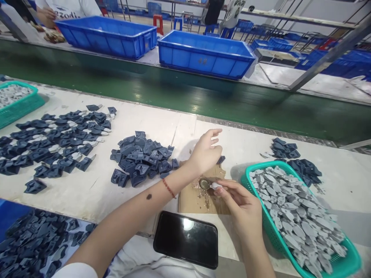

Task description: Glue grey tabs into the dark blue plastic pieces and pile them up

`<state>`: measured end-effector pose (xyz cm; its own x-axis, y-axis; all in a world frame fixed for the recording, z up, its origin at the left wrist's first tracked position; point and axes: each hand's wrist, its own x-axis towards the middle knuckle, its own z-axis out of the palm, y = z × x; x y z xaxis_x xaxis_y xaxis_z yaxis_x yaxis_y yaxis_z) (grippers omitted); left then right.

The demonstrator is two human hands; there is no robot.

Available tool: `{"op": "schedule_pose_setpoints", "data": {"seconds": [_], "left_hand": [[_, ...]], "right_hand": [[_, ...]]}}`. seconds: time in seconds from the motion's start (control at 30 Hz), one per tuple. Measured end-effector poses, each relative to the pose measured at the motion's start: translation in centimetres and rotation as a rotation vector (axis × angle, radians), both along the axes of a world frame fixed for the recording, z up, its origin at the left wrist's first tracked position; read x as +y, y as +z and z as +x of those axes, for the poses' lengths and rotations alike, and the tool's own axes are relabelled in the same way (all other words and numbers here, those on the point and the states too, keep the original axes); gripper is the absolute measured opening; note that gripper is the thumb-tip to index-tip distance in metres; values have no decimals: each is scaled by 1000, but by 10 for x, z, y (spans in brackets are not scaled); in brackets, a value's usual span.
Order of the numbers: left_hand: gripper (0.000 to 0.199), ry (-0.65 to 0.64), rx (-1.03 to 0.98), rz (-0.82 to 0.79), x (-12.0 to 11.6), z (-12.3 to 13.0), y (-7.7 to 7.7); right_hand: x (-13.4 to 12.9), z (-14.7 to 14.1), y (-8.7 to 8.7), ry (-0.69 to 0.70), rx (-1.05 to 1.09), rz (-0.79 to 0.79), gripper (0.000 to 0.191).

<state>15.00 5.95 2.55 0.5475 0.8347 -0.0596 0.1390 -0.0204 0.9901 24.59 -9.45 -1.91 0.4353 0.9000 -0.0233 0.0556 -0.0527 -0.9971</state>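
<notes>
My right hand point(237, 199) pinches a small white piece point(216, 186) beside a small round tin point(204, 183) on a piece of brown cardboard point(191, 199). Above and left of it, my left hand point(206, 151) hovers with its fingers partly spread and nothing visible in them. A dark blue piece point(221, 159) lies just past that hand. To the left is a pile of dark blue pieces point(140, 158). At the right, a green basket point(252, 193) holds many grey-white pieces point(301, 216).
A black phone point(186, 239) lies at the near table edge. More blue pieces point(58, 135) spread over the left, and small piles point(305, 170) sit behind the basket. Past the green belt point(130, 87) stand blue bins point(203, 58) and a person point(69, 9).
</notes>
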Motion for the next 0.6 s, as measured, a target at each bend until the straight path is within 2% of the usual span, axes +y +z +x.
{"op": "schedule_pose_setpoints", "data": {"seconds": [0.07,0.13,0.27,0.33,0.43,0.6], "left_hand": [[41,-43,91,115,0,-13,6],[27,-82,196,236,-3,-36,12],[23,-65,426,425,-14,-88,22],[21,-164,681,596,-19,-108,21],[22,-292,920,777,-23,-122,14],[22,-282,925,820,-21,-126,7]], "right_hand": [[0,0,0,10,12,8,14],[0,0,0,17,13,8,14],[0,-1,2,-14,18,-18,19],[1,-2,2,-32,18,-37,21],[1,-2,3,-41,8,-45,20],[2,-2,0,-53,12,-40,22]]}}
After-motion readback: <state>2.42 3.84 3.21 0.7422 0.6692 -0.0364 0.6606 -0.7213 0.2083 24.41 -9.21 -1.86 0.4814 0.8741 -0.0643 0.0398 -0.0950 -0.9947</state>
